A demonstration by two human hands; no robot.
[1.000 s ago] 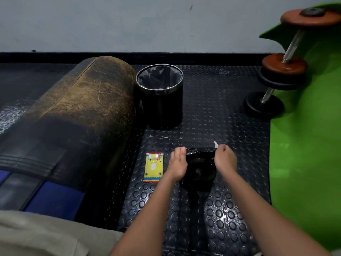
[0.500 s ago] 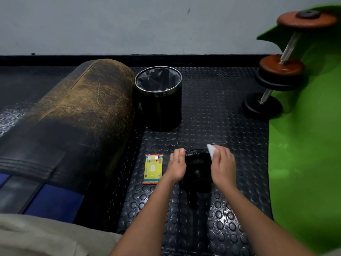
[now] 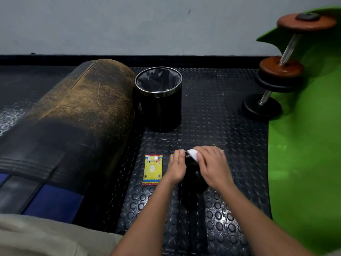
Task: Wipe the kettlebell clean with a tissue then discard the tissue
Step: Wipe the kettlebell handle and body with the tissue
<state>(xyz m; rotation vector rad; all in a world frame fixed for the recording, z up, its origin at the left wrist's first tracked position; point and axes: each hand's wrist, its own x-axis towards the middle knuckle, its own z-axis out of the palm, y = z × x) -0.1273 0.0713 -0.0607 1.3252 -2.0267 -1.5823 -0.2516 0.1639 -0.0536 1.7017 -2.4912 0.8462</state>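
The kettlebell (image 3: 193, 174) sits on the bumpy black floor mat (image 3: 212, 126), near the person and right between both hands. It is dark and mostly hidden, so its shape is hard to see.

The left hand (image 3: 176, 168) rests on the kettlebell's left side with its fingers close together and bent over the top edge. It looks like it keeps the kettlebell from sliding.

The right hand (image 3: 212, 165) lies over the top. Its fingers press a white tissue (image 3: 192, 154) down onto the kettlebell, so the wiping is going on now.

A yellow tissue pack (image 3: 152, 169) lies flat just left of the left hand, easy to reach. The black bin (image 3: 160, 100) stands farther away, open at the top, ready for the tissue later.
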